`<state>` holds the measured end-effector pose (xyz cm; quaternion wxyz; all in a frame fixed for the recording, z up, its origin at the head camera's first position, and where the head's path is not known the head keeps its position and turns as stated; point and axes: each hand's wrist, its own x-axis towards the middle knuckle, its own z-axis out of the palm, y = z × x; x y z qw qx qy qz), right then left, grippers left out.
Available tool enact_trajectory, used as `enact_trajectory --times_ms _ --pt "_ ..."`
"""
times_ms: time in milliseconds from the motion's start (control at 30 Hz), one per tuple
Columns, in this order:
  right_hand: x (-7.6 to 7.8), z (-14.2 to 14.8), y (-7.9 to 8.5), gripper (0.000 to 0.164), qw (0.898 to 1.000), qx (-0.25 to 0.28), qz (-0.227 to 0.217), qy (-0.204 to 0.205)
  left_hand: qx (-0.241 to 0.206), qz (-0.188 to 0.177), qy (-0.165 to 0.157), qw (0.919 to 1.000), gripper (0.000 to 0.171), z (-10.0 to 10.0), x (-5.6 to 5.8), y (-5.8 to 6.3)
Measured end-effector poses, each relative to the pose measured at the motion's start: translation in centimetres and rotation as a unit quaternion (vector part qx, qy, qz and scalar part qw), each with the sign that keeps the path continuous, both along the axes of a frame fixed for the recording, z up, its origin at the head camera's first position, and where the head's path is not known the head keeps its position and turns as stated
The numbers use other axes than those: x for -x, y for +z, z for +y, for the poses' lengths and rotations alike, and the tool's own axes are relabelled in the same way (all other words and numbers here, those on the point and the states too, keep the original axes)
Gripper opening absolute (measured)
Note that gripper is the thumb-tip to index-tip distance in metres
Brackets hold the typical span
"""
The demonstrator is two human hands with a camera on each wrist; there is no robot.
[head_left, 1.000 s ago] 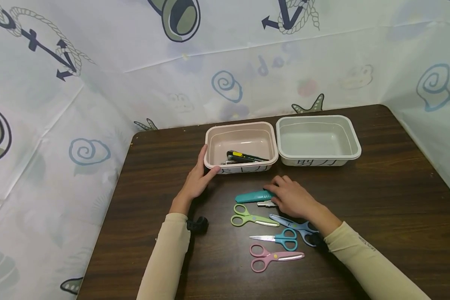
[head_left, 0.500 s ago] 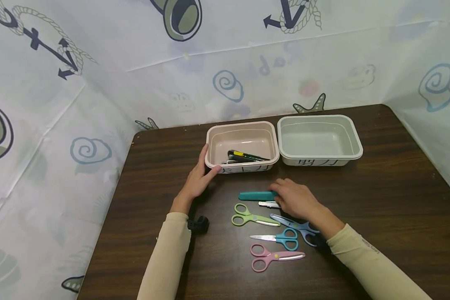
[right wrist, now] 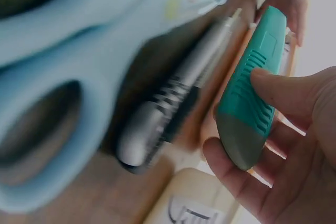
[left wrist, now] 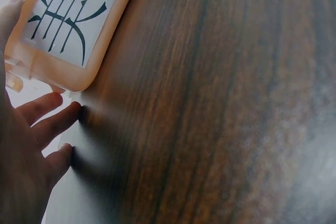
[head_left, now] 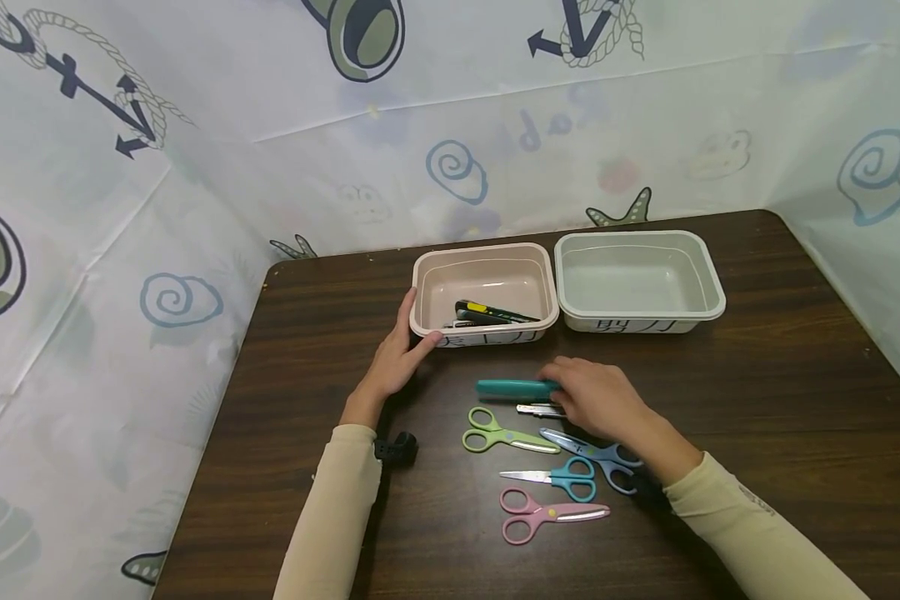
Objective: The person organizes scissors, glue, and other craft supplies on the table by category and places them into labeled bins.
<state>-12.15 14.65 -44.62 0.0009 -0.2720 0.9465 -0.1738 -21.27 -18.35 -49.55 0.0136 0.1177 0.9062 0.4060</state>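
Note:
My right hand [head_left: 600, 400] holds a teal utility knife [head_left: 512, 389] between thumb and fingers. In the right wrist view its ribbed grip and dark grey end [right wrist: 241, 140] show, with the thumb lying on the ribs. Beside it on the table lies a silver snap-off cutter [right wrist: 163, 108], partly under the hand in the head view. My left hand [head_left: 392, 364] grips the front left corner of a pink plastic bin [head_left: 487, 275], thumb on the front rim and fingers along the side; the lower fingers are spread. Several dark cutters, one black and yellow [head_left: 487, 311], lie inside that bin.
A pale green bin [head_left: 637, 317] stands against the pink one on the right. Towards the front lie green scissors [head_left: 506, 435], light-blue scissors [head_left: 592, 450], small teal-handled scissors [head_left: 570, 478] and pink scissors [head_left: 551, 512]. A patterned cloth [head_left: 345, 183] hangs behind the table.
The teal utility knife has turned onto its edge and shifted slightly right and up in my right hand. My left hand and the bins stay put.

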Motion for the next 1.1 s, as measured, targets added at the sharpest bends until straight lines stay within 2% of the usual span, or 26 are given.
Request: enact_trajectory --times_ms 267,467,800,1100 --pt "0.0 -0.3 1.6 0.025 0.998 0.048 0.041 0.003 0.002 -0.001 -0.004 1.0000 0.084 0.0 0.0 0.0" --pt "0.8 -0.7 2.9 0.032 0.996 0.068 0.042 -0.033 -0.009 0.007 -0.016 0.9998 0.083 0.0 -0.1 0.1" --pt "3.9 -1.7 4.3 0.031 0.991 0.100 0.038 -0.077 -0.009 0.007 -0.007 0.9999 0.084 -0.2 0.1 -0.1" --pt "7.0 -2.9 4.7 0.032 0.992 0.087 0.016 -0.088 -0.008 0.007 -0.009 0.9999 0.083 -0.1 0.2 -0.2"
